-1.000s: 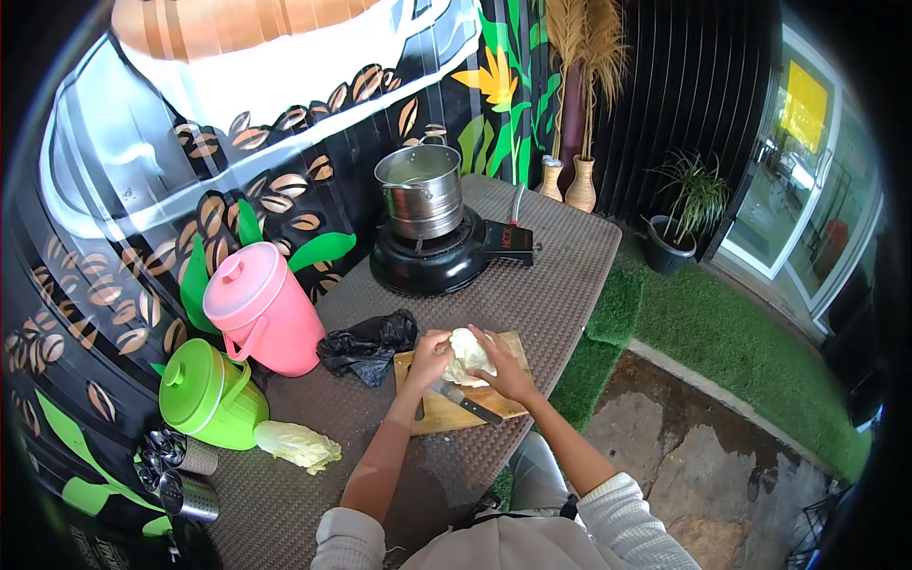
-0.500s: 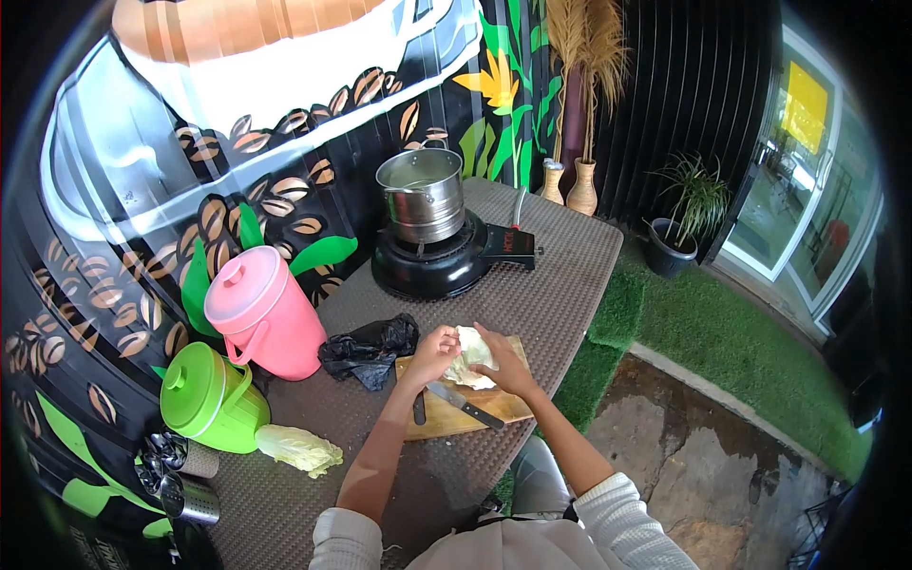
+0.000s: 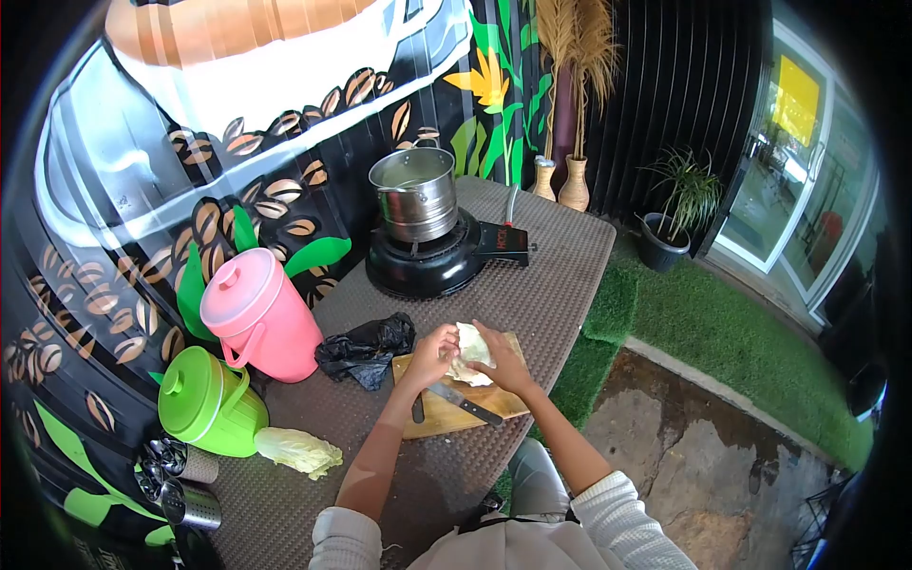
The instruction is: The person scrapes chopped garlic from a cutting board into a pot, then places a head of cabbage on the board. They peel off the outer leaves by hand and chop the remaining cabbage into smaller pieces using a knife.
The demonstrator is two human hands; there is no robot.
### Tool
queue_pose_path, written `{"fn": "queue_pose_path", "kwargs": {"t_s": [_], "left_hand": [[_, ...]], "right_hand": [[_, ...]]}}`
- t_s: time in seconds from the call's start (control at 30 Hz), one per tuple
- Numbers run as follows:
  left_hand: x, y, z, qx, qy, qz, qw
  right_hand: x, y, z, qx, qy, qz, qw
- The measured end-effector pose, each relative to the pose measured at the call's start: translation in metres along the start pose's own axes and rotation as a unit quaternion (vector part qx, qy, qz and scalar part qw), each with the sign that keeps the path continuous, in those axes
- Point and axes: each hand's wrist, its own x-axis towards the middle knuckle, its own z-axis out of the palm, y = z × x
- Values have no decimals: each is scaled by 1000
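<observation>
One pale cabbage piece is held between the curved left hand and right hand, over a wooden board where a knife is laid.

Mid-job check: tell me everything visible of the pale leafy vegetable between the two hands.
The pale, whitish-green leafy vegetable has a crinkled, uneven surface. The left hand holds its left side, the right hand its right, and both hide part of its outline. It is over the far part of the light-brown wooden cutting board; whether its underside rests there, I cannot tell.
</observation>
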Motion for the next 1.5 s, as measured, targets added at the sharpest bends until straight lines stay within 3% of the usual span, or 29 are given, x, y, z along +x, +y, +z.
{"fn": "queue_pose_path", "kwargs": {"t_s": [0.1, 0.2, 0.27, 0.37, 0.57, 0.73, 0.83, 0.9, 1.0, 1.17, 1.3, 1.47, 1.5], "left_hand": [[-2, -3, 7, -100, -4, -64, 993], [-1, -1, 7, -94, -11, -85, 992], [-1, 2, 9, -77, 0, -77, 994], [3, 3, 19, -57, 32, -81, 995], [3, 6, 40, -85, 85, -58, 991], [-3, -2, 55, -83, 137, -53, 986], [-7, 5, 66, -30, 181, -28, 983], [-8, 13, 70, 147, 224, -10, 964], [-8, 10, 64, 148, 210, -19, 966], [-15, 12, 56, 141, 211, -22, 967], [-18, -3, 47, 70, 214, -17, 974], [-18, 5, 42, -55, 200, -27, 978], [-17, 3, 39, -104, 190, -61, 974]], "right_hand": [[0, 2, 1, 7, -4, 2, 1000], [-2, 8, 0, 4, -3, -6, 1000], [-4, 10, -6, 37, -7, -70, 997], [-5, 10, -13, 45, -19, -88, 995], [-14, -7, -13, 28, -19, 6, 999], [-18, 0, -24, 33, -19, -60, 998], [-21, 5, -22, 46, -9, -59, 997], [-24, 2, -17, 51, 28, -67, 996], [-29, -4, -12, 24, 31, -18, 999], [-26, -4, -13, 23, 26, -61, 997], [-23, -3, -14, 86, 5, -66, 994], [-21, 0, -9, 59, 18, -66, 996], [-21, 0, -10, 58, 16, -63, 996]]}}
